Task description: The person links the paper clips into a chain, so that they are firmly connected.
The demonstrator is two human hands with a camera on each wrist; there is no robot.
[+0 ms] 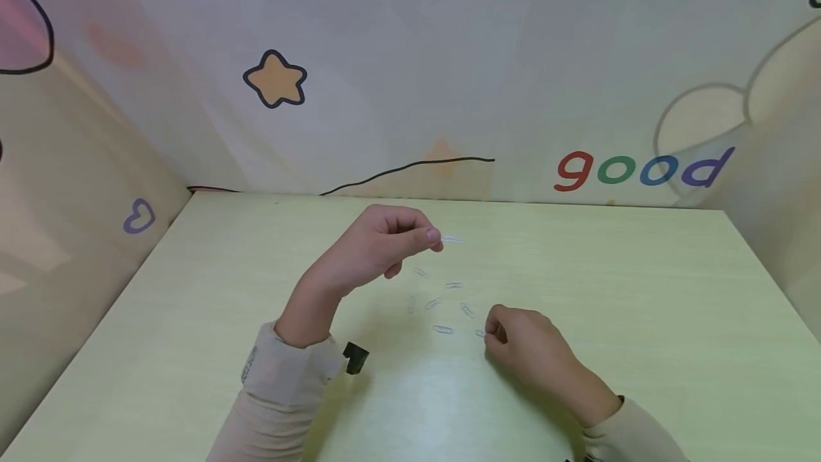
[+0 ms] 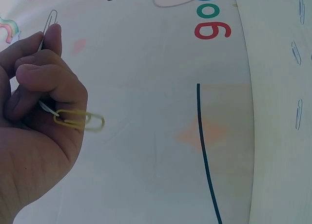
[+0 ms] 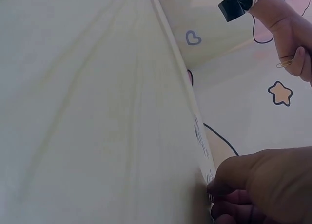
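Right hand (image 1: pixel 522 344) low on the worktop (image 1: pixel 641 291), fingertips curled and pinching at one loose paper clip (image 1: pixel 479 334); advisable to press lightly, slide a nail under the wire, lift cleanly. More clips (image 1: pixel 442 329) scattered just beyond, between both hands. Farther off, left hand (image 1: pixel 385 244) raised, fingers closed around a linked clip chain (image 2: pixel 78 121), one silver end (image 1: pixel 452 239) protruding past the thumb; best held steady, free end exposed for threading

About eight paper clips (image 1: pixel 442 329), two hands (image 1: pixel 385 241).
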